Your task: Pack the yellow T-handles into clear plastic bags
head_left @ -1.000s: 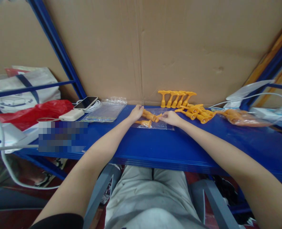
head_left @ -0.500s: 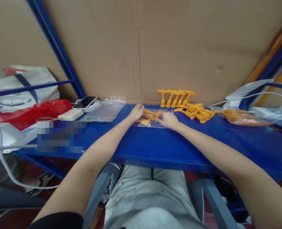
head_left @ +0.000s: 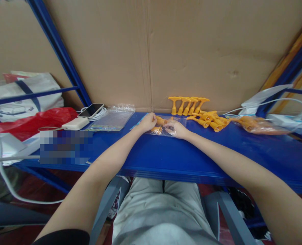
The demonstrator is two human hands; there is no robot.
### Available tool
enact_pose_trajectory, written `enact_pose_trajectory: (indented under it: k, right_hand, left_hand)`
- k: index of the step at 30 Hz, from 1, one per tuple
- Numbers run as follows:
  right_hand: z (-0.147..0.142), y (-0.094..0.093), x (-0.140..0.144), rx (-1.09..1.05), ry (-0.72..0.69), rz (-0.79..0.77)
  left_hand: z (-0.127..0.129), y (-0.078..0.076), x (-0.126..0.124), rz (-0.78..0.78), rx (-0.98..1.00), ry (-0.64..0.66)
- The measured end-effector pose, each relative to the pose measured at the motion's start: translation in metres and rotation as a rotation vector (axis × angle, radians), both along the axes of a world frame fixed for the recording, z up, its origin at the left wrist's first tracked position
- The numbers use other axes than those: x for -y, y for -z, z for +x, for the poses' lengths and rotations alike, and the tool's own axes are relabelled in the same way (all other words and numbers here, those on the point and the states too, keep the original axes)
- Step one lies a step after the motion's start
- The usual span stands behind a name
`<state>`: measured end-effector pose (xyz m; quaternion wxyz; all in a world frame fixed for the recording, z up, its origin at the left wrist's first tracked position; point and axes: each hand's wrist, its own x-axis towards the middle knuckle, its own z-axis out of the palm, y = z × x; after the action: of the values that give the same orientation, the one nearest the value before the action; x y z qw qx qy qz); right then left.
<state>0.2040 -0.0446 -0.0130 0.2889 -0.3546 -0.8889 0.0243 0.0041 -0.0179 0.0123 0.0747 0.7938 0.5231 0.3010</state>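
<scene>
Bag of clear plastic [head_left: 166, 134] with orange pieces [head_left: 156, 130] inside lies on worktop [head_left: 171, 153], left hand [head_left: 148, 123] curled at its left end, right hand [head_left: 178, 129] bent at its right, can't tell if either's fingers grip, upright T-shaped pieces [head_left: 189, 105] in row behind, loose pile [head_left: 212, 119] and orange-filled bag [head_left: 254, 125] farther right.

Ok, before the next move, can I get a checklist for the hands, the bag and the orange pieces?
1. Left hand at the clear plastic bag: ok.
2. Right hand at the bag's other side: ok.
3. Right fingers' hold on a piece: cannot tell, too blurred.
4. Orange pieces between the hands in full view: not ok, partly covered.
5. T-topped orange row upright: ok.
</scene>
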Motion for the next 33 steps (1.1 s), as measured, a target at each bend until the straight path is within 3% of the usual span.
enact_pose_trajectory:
  k: [5, 12, 22, 29, 33]
  right_hand:
    - [0.0005, 0.0005, -0.0017, 0.07, 0.078, 0.015]
    - [0.0031, -0.0018, -0.0051, -0.001, -0.17, -0.101]
    - [0.0005, -0.0004, -0.0091, 0.003, -0.242, -0.176]
    - [0.0003, -0.0048, -0.0039, 0.008, -0.253, -0.218]
    - [0.0011, -0.0057, -0.0022, -0.069, -0.15, -0.229]
  left_hand:
    - [-0.001, 0.0007, -0.0039, -0.009, -0.063, 0.062]
    - [-0.0015, 0.0034, -0.0071, -0.017, -0.046, 0.1]
    - [0.0004, 0.0015, -0.0043, -0.004, -0.009, 0.093]
    - [-0.001, 0.0047, -0.0095, -0.039, -0.044, 0.13]
    - [-0.0016, 0.0048, -0.0095, -0.086, -0.044, 0.137]
